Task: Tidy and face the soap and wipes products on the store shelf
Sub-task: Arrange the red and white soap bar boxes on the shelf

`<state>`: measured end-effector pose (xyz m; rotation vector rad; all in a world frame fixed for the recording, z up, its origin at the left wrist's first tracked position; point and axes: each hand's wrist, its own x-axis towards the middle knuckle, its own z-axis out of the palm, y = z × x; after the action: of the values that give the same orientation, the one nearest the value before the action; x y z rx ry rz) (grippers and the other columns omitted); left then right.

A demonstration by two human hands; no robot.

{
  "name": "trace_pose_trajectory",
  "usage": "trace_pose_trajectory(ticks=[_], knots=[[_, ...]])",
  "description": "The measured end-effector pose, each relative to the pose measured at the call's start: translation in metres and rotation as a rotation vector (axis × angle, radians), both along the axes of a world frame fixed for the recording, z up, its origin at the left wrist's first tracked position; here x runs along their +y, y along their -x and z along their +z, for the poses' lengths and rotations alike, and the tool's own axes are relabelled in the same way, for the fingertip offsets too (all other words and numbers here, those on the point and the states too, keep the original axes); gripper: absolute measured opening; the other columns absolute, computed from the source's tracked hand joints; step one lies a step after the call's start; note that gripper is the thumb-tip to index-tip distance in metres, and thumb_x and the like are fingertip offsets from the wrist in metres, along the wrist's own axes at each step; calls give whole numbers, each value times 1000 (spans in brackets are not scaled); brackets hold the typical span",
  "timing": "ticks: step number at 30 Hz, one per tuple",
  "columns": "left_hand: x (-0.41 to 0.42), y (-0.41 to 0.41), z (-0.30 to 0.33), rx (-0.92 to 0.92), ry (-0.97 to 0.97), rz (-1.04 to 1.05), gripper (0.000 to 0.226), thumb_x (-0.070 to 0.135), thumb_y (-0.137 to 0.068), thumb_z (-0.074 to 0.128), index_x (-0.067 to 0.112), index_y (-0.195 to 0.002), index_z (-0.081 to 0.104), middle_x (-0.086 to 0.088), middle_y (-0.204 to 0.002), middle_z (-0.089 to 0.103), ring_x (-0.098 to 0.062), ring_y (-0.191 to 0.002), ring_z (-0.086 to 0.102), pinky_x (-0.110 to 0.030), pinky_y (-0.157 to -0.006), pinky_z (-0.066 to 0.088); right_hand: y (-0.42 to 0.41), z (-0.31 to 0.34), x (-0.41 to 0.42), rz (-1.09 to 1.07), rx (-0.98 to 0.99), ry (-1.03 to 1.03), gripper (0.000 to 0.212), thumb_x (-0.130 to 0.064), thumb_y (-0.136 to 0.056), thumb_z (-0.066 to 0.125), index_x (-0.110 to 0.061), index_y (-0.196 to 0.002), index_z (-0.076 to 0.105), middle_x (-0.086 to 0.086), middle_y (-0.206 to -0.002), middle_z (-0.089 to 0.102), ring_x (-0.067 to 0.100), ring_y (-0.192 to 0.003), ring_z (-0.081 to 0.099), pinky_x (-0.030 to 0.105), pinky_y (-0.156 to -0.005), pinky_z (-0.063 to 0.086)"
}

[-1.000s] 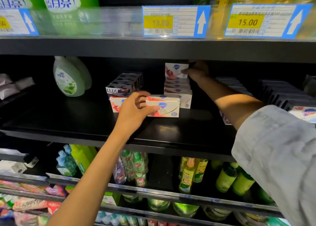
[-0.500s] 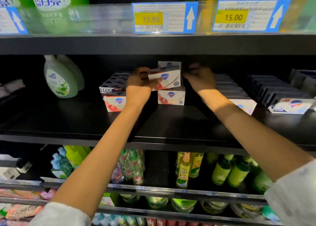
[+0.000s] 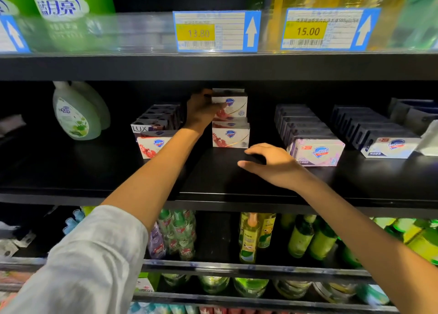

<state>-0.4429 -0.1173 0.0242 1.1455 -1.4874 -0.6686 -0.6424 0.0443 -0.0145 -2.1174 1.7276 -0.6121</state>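
Nearest the shelf edge (image 3: 213,196), the right hand (image 3: 272,165) hovers with fingers loosely spread, holding nothing, just below and right of the soap stack. Farther back, the left hand (image 3: 201,112) grips the top soap box (image 3: 233,106) from its left end, its long side facing out, squared over the box below (image 3: 231,135).

bare shelf (image 3: 147,171) front | soap stack (image 3: 230,133) blocks rear (centre)
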Motion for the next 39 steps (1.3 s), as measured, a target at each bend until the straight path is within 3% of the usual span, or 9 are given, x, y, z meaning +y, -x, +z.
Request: trace_pose_trajectory(ticks=[2, 7, 15, 24, 27, 31, 34, 36, 39], knots=[[-6, 3, 2, -3, -11, -5, 38, 6, -82, 86, 9, -116, 69, -16, -123, 73, -29, -119, 69, -46, -104, 56, 0, 0, 2, 21, -4, 2, 68, -67, -92, 61, -24, -145, 59, -9, -148, 53, 10, -137, 47, 20, -107, 33], [-16, 7, 2, -18, -25, 3, 36, 10, -84, 86, 13, -113, 67, -15, -125, 72, -29, -121, 68, -46, -103, 57, 1, -2, 3, 48, 12, -1, 73, -73, -85, 64, -31, -144, 60, -12, -152, 49, 8, -144, 39, 26, -119, 30], [-34, 15, -1, -90, -5, 62, 38, 17, -87, 84, 9, -119, 67, -12, -128, 72, -28, -123, 67, -45, -106, 55, 3, -7, 3, 59, 84, 26, 75, -72, -82, 69, -37, -147, 56, -13, -159, 42, 6, -151, 29, 31, -124, 24], [-29, 21, 8, -206, 12, 120, 42, 20, -91, 80, 5, -126, 62, -14, -136, 67, -28, -131, 60, -32, -109, 47, 4, -8, 2, 65, 93, 29, 77, -75, -80, 67, -38, -146, 57, -15, -157, 44, 5, -150, 31, 32, -125, 26], [-17, 16, 9, -243, 44, 129, 44, 16, -93, 77, 6, -133, 61, -12, -138, 66, -25, -132, 60, -18, -102, 43, 4, -7, 2, 72, 100, 16, 79, -77, -79, 65, -38, -147, 56, -14, -158, 43, 7, -150, 31, 33, -126, 26], [24, 1, 18, -289, 155, 132, 34, 10, -93, 75, 3, -125, 66, -14, -126, 71, -27, -120, 67, -35, -107, 52, 4, -6, 3, 77, 115, -6, 73, -77, -82, 64, -41, -145, 56, -16, -157, 43, 7, -149, 33, 32, -124, 28], [65, -17, 19, -395, 248, 135, 28, 12, -95, 72, 9, -122, 69, -11, -121, 73, -27, -112, 69, -39, -103, 54, 4, -5, 6, 105, 119, 5, 69, -80, -81, 60, -45, -140, 58, -21, -152, 47, 5, -144, 39, 35, -123, 33], [94, -36, 12, -381, 259, 119, 24, 11, -96, 69, 11, -120, 72, -6, -116, 74, -21, -108, 68, -34, -100, 55, 1, -5, 11, 139, 114, 32, 62, -74, -85, 62, -44, -139, 60, -23, -148, 50, 2, -139, 42, 29, -119, 35], [125, -81, -8, -328, 252, 225, 19, 12, -90, 67, 8, -106, 76, 2, -96, 72, -15, -93, 69, -29, -89, 55, -4, -7, 24, 187, 56, 113, 55, -62, -89, 66, -38, -139, 64, -21, -144, 55, -4, -132, 47, 7, -108, 32]])
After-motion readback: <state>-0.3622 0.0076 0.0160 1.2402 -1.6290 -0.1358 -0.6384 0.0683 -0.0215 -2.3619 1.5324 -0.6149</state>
